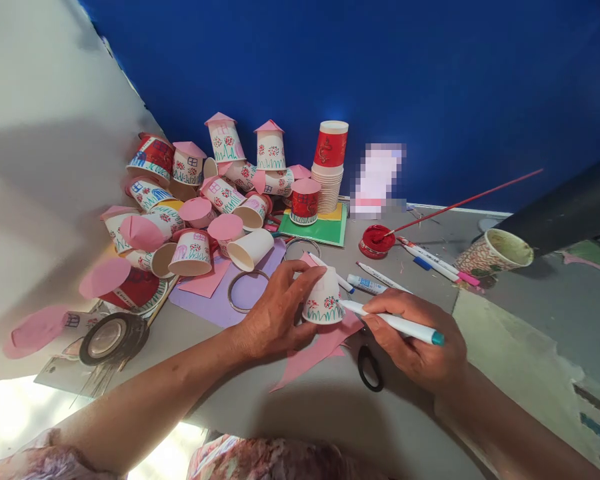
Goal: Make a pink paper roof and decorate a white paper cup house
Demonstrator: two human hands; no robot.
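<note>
My left hand (280, 310) grips an upside-down white paper cup (324, 298) just above the table. Red flower clusters and a zigzag of green grass strokes decorate its side. Between the fingers of my right hand (420, 333) is a white marker (400, 323) with a teal end, its tip at the cup's right side by the flowers. Beneath the cup lies a piece of pink paper (315, 357). Scissors with a black handle (370, 369) are partly hidden under my right hand.
Decorated cups with pink paper roofs (223, 193) are heaped at the left. Behind stands a cup stack (330, 167) on green paper. Red paint (377, 241) with a brush, several markers (433, 260), a patterned cup (495, 253) and black tape (113, 338) lie around.
</note>
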